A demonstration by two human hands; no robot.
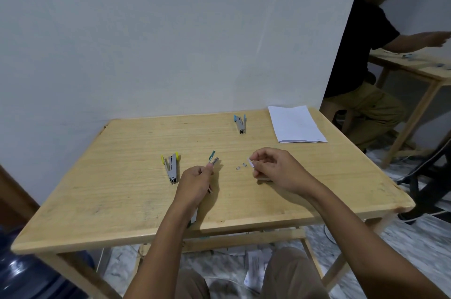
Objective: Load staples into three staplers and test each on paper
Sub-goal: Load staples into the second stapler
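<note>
Three small staplers are on the wooden table. A yellow-ended stapler lies open at the left. A blue-ended stapler lies open at the back. My left hand grips the green-ended stapler, lifted and opened. My right hand pinches a small white staple piece between thumb and fingers, with a small staple box under the palm. A few loose staple bits lie between my hands. A stack of white paper sits at the back right corner.
A white wall stands right behind the table. Another person sits at a second wooden table at the right. A blue water bottle stands on the floor at the lower left. Papers lie on the floor under the table.
</note>
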